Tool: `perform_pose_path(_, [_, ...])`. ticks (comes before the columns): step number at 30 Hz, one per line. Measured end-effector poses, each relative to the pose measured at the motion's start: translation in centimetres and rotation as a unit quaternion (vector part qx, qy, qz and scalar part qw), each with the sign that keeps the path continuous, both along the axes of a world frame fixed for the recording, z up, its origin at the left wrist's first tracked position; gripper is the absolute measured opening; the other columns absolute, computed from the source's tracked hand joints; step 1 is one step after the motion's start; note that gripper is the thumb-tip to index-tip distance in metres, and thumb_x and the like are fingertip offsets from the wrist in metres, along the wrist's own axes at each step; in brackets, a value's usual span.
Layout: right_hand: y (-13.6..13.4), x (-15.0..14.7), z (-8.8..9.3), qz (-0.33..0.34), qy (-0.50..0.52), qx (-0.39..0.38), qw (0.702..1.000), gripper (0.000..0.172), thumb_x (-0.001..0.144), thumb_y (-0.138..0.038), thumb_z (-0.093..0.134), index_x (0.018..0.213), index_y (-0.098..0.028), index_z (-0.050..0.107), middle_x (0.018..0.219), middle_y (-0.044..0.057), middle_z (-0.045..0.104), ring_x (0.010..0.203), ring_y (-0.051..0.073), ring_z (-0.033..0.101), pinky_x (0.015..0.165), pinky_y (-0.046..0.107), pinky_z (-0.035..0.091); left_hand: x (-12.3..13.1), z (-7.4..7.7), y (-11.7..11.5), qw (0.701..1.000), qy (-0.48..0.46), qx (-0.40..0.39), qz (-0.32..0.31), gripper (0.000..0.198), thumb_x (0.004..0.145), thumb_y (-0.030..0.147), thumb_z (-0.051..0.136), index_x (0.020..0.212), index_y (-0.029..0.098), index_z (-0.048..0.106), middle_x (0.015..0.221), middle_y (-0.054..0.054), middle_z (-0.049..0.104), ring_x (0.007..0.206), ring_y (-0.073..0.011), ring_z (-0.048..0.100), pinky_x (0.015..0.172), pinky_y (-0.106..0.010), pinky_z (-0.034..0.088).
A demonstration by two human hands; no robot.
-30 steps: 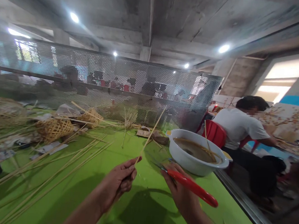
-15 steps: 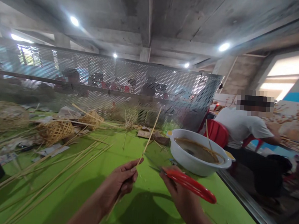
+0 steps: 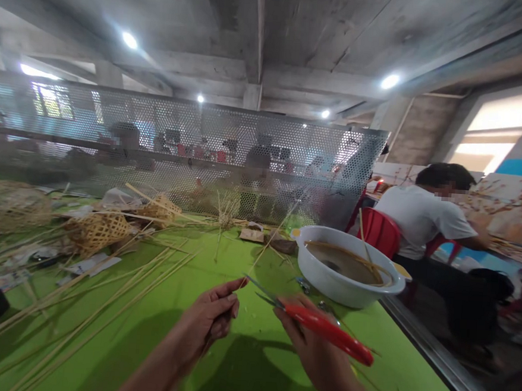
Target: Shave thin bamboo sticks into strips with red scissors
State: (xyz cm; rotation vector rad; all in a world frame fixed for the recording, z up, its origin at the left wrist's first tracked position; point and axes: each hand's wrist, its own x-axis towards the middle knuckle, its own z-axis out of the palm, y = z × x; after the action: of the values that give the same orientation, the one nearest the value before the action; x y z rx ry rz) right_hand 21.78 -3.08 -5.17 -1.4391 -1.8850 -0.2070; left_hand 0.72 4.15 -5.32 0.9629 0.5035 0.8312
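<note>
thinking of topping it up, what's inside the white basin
The white basin holds murky brownish liquid and thin strips, one sticking up past the rim. A dark patch there is unclear. The liquid hides the bottom; the near rim hides the wall inside it.

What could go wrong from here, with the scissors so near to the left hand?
The open scissors reach close to the left hand, so a blade might nick it. The pale basin holds liquid and stands just beyond the right hand; a bump could spill some.
</note>
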Motion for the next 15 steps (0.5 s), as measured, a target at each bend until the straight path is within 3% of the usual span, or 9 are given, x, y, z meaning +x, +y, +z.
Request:
perform_pose_path(4, [0.19, 0.43, -0.19, -0.032, -0.012, 0.031, 0.999, 0.024, 0.096, -0.036, 0.042, 0.095, -0.022, 0.062, 0.088, 0.004, 0.066, 0.073, 0.019, 0.064, 0.064, 0.029, 0.05, -0.02, 0.69, -0.33, 1.0, 0.021, -0.009, 0.019, 0.042, 0.079, 0.024, 0.064, 0.12, 0.017, 0.058, 0.064, 0.004, 0.053, 0.037, 0.0011, 0.025, 0.038, -0.017, 0.012])
perform_pose_path(10, [-0.1, -0.37, -0.31, 0.054, -0.05, -0.007, 0.997, 0.02, 0.095, -0.026, 0.043, 0.106, -0.025, 0.06, 0.09, 0.002, 0.067, 0.07, 0.016, 0.064, 0.062, 0.027, 0.049, -0.06, 0.63, -0.21, 1.0, 0.006, -0.009, 0.023, 0.037, 0.078, 0.02, 0.064, 0.115, 0.017, 0.062, 0.064, 0.004, 0.054, 0.035, 0.0015, 0.021, 0.037, -0.017, 0.013])
perform_pose_path(15, [0.06, -0.19, -0.23, -0.004, -0.028, 0.028, 0.999, 0.021, 0.095, -0.029, 0.043, 0.101, -0.023, 0.062, 0.087, 0.003, 0.067, 0.069, 0.016, 0.064, 0.062, 0.028, 0.05, 0.01, 0.79, -0.24, 0.999, 0.002, -0.024, 0.022, 0.041, 0.075, 0.022, 0.068, 0.115, 0.017, 0.062, 0.064, 0.004, 0.054, 0.036, 0.0012, 0.022, 0.037, -0.017, 0.013])
